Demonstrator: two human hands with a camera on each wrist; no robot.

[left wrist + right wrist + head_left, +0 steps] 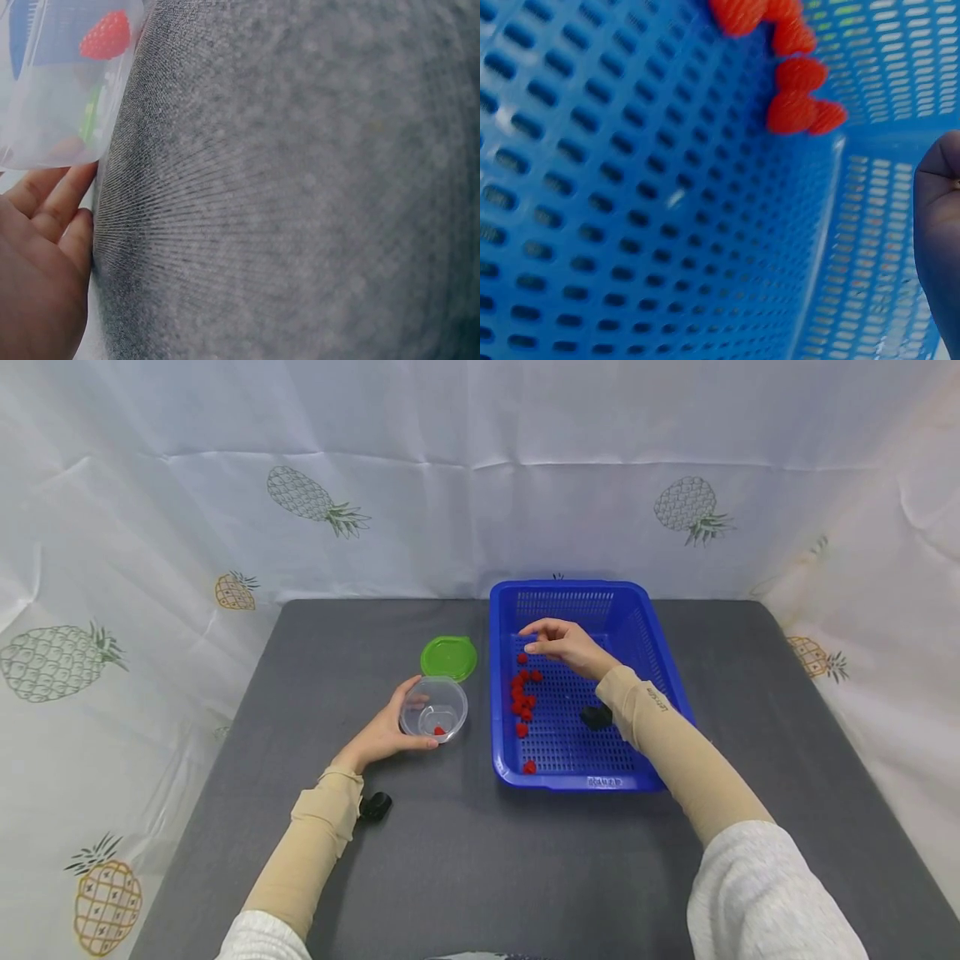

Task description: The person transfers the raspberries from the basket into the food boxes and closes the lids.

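My left hand grips a clear round plastic container, thumb on the near side and fingers around the far side. One red raspberry lies inside it, seen through the wall in the left wrist view. Over the blue basket hangs my right hand, its fingers loosely bent with nothing visible between them. Several red raspberries lie along the left part of the basket floor, below and in front of that hand. In the right wrist view only part of the right hand shows at the edge.
A green lid lies flat on the grey table behind the container, left of the basket. White curtains with pineapple prints stand behind the table and at its sides. Black wrist cameras hang beneath both forearms.
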